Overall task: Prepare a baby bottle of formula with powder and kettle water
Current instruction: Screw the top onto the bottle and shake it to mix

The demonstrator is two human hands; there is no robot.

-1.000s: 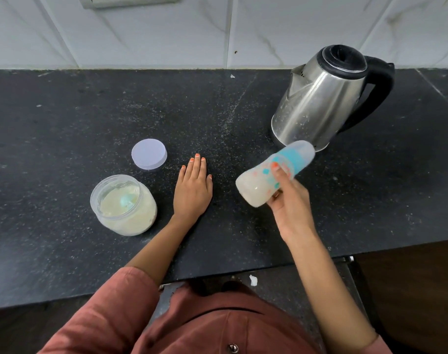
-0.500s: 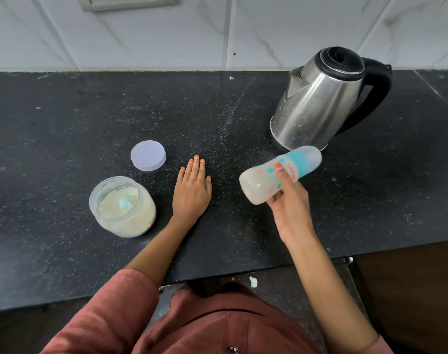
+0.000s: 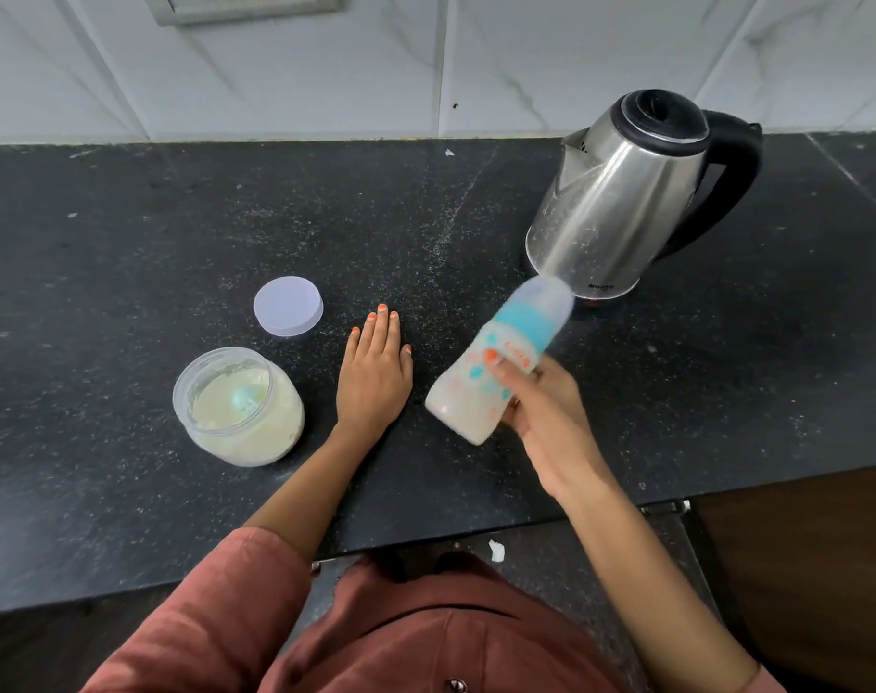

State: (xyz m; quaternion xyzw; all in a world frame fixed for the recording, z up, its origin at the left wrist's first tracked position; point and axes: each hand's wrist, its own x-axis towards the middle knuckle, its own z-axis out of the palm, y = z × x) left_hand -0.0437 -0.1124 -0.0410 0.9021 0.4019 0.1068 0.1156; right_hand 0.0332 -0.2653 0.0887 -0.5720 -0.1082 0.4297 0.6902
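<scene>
Head view: a black, speckled stone tabletop (image 3: 126,232) runs left to right under a wall (image 3: 326,82) of white, marble-veined tiles. The right hand (image 3: 545,422) grips a bottle (image 3: 470,387), fingers and thumb curled round its middle. It holds the bottle off the tabletop, tilted, with the domed clear cap pointing far right, near the kettle's base. The bottle is a translucent plastic cylinder with a teal collar, orange and teal prints, and cloudy whitish liquid inside; its cap end is blurred.

The left hand (image 3: 373,377) lies palm down on the tabletop, fingers straight and pressed together, between bottle and jar. The jar (image 3: 241,432), near left, is a squat, round, clear plastic pot, open and filled with pale cream powder; a teal scoop (image 3: 246,396) lies in the powder. A flat, round lilac lid (image 3: 288,306) lies on the tabletop just beyond the jar, apart from it.

The kettle (image 3: 620,202) stands far right: a tapering steel body, shiny and spotted, with a black lid and a curved black handle.
</scene>
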